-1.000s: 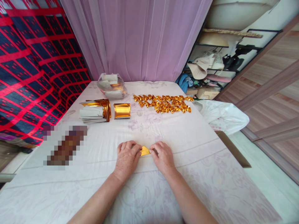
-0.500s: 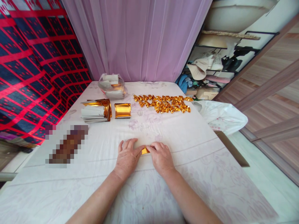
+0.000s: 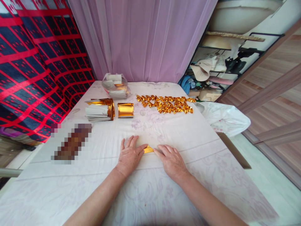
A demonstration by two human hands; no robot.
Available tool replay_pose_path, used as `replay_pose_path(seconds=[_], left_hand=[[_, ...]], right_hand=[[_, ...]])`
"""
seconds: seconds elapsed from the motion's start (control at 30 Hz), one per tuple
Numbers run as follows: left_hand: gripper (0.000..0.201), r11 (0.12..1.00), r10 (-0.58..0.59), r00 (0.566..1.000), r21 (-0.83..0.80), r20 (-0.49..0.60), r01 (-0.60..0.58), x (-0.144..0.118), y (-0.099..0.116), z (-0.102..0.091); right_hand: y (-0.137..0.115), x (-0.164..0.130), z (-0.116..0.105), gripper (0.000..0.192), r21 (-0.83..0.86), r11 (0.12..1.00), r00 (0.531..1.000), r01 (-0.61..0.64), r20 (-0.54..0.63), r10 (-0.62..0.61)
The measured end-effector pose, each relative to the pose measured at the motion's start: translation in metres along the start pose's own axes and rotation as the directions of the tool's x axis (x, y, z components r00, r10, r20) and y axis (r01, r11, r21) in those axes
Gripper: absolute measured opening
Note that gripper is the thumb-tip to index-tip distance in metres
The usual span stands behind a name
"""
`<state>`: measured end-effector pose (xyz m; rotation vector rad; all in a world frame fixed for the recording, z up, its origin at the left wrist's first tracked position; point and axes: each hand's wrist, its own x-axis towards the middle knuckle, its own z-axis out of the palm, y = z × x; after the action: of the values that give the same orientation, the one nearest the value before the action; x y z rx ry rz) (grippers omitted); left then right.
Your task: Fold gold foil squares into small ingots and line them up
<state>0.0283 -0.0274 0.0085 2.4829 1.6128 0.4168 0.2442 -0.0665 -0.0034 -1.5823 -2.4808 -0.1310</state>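
Observation:
A small folded piece of gold foil paper (image 3: 148, 149) lies flat on the tablecloth between my hands. My left hand (image 3: 130, 155) holds its left end down with thumb and forefinger, the other fingers spread on the cloth. At the right end, the fingertips of my right hand (image 3: 173, 161) touch or nearly touch the paper's corner, its fingers stretched out and its palm low over the table. Part of the paper's left end is hidden under my left fingers.
Farther back are a stack of foil sheets (image 3: 100, 110), a single gold sheet (image 3: 125, 110) and a clear plastic bag (image 3: 115, 86) of paper. Several folded gold pieces (image 3: 168, 104) lie in rows. A blurred brown patch (image 3: 72, 142) is at left; a white bag (image 3: 225, 117) is beyond the right edge.
My right hand has slid to the right off the middle of the foil paper, uncovering more of it. The paper's peak looks lower and flatter. My left hand stays at its end.

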Motion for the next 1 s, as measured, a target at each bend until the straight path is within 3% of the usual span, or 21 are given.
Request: replay_pose_path(seconds=[0.17,0.37,0.77,1.0], left_hand=[[0.03,0.999,0.009,0.998,-0.053,0.057,-0.006,0.004,-0.006,-0.001],[0.031,0.997,0.047,0.995,-0.071,0.092,-0.041,0.004,-0.013,-0.001],[0.038,0.992,0.068,0.976,-0.117,0.206,-0.044,0.007,-0.019,-0.008],[0.044,0.985,0.08,0.959,-0.17,0.27,-0.034,0.008,-0.026,-0.014]], right_hand=[[-0.012,-0.002,-0.004,0.037,0.038,0.998,0.997,-0.047,-0.052,0.049],[-0.041,0.01,-0.001,0.037,0.127,0.99,0.998,-0.059,-0.029,0.063],[-0.03,-0.012,0.005,0.033,0.072,0.965,0.961,-0.253,-0.1,0.259],[-0.028,-0.016,0.005,0.035,0.077,0.96,0.955,-0.27,-0.111,0.277]])
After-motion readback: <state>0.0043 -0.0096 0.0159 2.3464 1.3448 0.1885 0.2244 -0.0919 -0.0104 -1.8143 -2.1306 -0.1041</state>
